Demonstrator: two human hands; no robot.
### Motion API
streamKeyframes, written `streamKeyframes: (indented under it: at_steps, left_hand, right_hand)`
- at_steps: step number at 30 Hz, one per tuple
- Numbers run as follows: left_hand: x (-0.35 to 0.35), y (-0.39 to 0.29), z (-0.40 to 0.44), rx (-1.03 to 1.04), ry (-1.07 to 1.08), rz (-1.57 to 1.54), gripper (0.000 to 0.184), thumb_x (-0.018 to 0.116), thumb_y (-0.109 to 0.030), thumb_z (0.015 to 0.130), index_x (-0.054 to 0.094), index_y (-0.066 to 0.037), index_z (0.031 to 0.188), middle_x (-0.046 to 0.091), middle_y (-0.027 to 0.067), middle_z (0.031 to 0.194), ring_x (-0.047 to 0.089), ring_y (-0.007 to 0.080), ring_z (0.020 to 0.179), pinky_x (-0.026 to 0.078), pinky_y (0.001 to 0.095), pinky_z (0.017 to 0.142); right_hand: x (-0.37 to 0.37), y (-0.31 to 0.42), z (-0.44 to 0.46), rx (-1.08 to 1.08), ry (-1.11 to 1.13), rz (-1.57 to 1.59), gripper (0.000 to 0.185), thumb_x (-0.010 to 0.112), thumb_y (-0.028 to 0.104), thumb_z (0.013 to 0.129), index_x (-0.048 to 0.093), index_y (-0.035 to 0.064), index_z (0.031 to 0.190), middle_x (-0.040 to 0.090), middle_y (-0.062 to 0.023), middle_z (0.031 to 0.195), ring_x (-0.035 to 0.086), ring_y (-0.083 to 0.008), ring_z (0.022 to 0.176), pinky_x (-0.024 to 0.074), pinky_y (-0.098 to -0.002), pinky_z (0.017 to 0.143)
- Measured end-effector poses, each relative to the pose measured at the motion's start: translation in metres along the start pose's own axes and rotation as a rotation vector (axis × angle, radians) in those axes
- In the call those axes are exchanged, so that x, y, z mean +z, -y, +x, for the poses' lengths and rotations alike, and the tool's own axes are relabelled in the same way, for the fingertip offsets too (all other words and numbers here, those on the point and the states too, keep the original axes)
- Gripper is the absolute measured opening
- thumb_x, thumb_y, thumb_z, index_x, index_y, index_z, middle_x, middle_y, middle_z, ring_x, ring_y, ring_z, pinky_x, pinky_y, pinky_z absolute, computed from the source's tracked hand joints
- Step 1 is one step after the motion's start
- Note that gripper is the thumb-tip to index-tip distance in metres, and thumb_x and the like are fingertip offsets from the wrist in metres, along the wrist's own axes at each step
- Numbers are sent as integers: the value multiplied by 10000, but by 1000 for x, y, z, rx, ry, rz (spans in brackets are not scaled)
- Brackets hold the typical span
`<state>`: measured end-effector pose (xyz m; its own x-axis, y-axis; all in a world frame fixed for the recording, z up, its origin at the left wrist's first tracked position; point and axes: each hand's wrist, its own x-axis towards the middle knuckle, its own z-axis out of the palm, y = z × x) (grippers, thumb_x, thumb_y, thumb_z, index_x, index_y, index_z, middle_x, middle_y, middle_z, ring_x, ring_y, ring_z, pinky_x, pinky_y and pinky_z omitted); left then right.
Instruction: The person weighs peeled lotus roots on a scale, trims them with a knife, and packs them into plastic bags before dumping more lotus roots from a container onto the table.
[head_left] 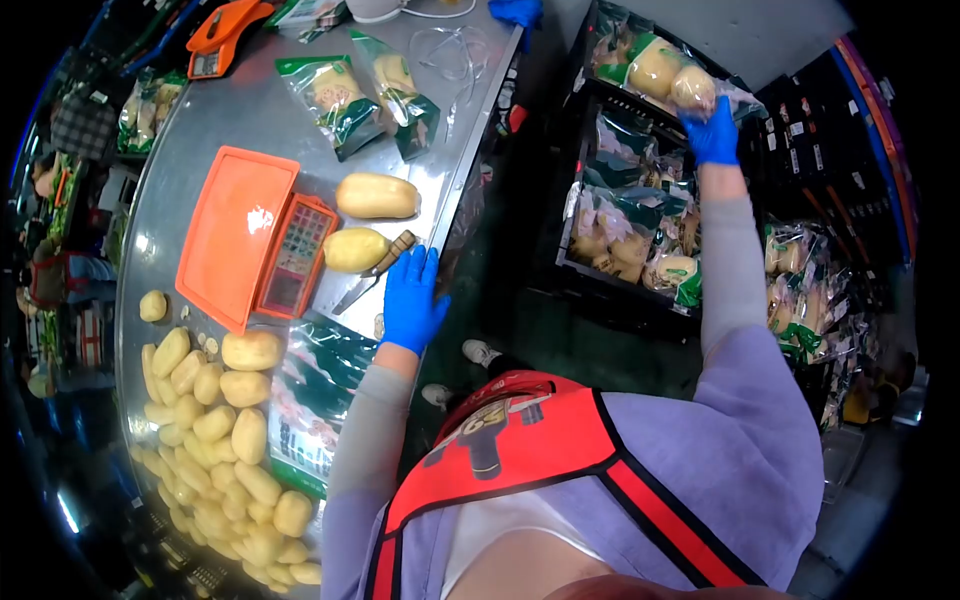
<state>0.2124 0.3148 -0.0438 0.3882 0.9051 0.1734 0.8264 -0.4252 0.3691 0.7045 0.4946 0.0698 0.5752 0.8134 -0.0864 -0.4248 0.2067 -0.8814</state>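
My left hand (pixel 415 300), in a blue glove, lies with fingers stretched out at the table's edge. Its fingertips are beside the wooden handle of a knife (pixel 352 294), without visibly gripping it. Two large pale yellow root vegetables, one (pixel 352 250) near the knife and another (pixel 377 196) behind it, rest on the metal table. My right hand (pixel 712 135), also gloved in blue, reaches out to the upper black crate. Its fingers are closed at the end of a clear and green bag of root vegetables (pixel 655 70); the fingertips are partly hidden.
An orange scale (pixel 238 238) stands on the table (pixel 240 110), near a heap of root vegetables (pixel 215 450) and flat printed bags (pixel 315 400). Filled bags (pixel 335 100) lie farther back. A lower black crate (pixel 630 296) holds more packs; others (pixel 800 290) are stacked at right.
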Motion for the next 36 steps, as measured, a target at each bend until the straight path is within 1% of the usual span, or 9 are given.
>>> streamKeyframes:
  at_steps: [2,9,17,19,22,24,28,32,36]
  left_hand:
    - [12,6,-2,-52,68,-79,683,637,-171,710,368,-72,1331,425,187,1301,398,376,1190,319,448,988]
    - [15,7,-2,-114,105,-56,619,533,-95,743,374,-112,1341,439,150,1305,408,333,1204,315,434,987]
    - [10,5,3,-103,100,-59,537,549,-125,757,446,-36,1277,479,202,1250,444,370,1151,347,434,965]
    - [12,6,3,-116,117,-59,534,549,-114,758,446,-35,1276,481,201,1248,444,374,1149,346,436,965]
    - [17,9,2,-118,89,-54,523,549,-97,758,452,-39,1268,483,200,1241,444,381,1146,333,439,975]
    - [18,9,1,-115,92,-58,499,543,-91,762,463,-40,1252,486,200,1236,444,378,1146,322,442,983]
    - [20,7,0,-126,61,-45,486,552,-87,767,468,-55,1245,496,176,1229,456,354,1142,333,448,966]
    - [18,7,2,-123,-4,-66,497,547,-83,772,464,-107,1261,506,155,1215,476,340,1107,354,450,937]
    - [26,14,-5,-80,-77,-91,538,560,-132,771,422,-121,1291,461,178,1246,449,373,1118,339,476,954]
  right_hand:
    - [-8,-6,56,2,-176,-73,452,385,383,917,437,84,1253,480,-146,1250,497,-351,1104,453,-588,809]
    - [-60,-29,153,19,-468,-41,401,498,258,837,503,47,1178,563,-125,1128,545,-285,1023,465,-442,836]
    - [-127,-25,185,-403,-894,-453,365,597,175,756,572,24,1087,631,-110,1021,616,-229,888,496,-372,754]
    - [-166,-37,220,-510,-720,-559,407,629,163,727,565,-37,1076,620,-172,1029,618,-248,882,494,-361,755]
    - [-220,-60,284,-185,-393,-1282,590,675,317,723,528,-39,1169,574,-165,1153,555,-277,1028,417,-367,896]
    - [-188,-68,272,-38,-10,-1285,698,683,460,718,522,-21,1197,575,-141,1150,547,-262,1028,407,-361,907]
    - [-154,-106,274,413,-1,-916,604,635,488,760,585,11,1127,582,-152,1123,561,-263,976,427,-333,878]
    - [-166,-138,332,-223,-115,-1800,667,620,483,769,527,-32,1183,534,-185,1211,520,-297,1094,389,-345,935]
    - [-19,-163,185,-728,199,-1272,676,623,404,798,437,-66,1247,504,-236,1231,487,-306,1151,372,-355,950]
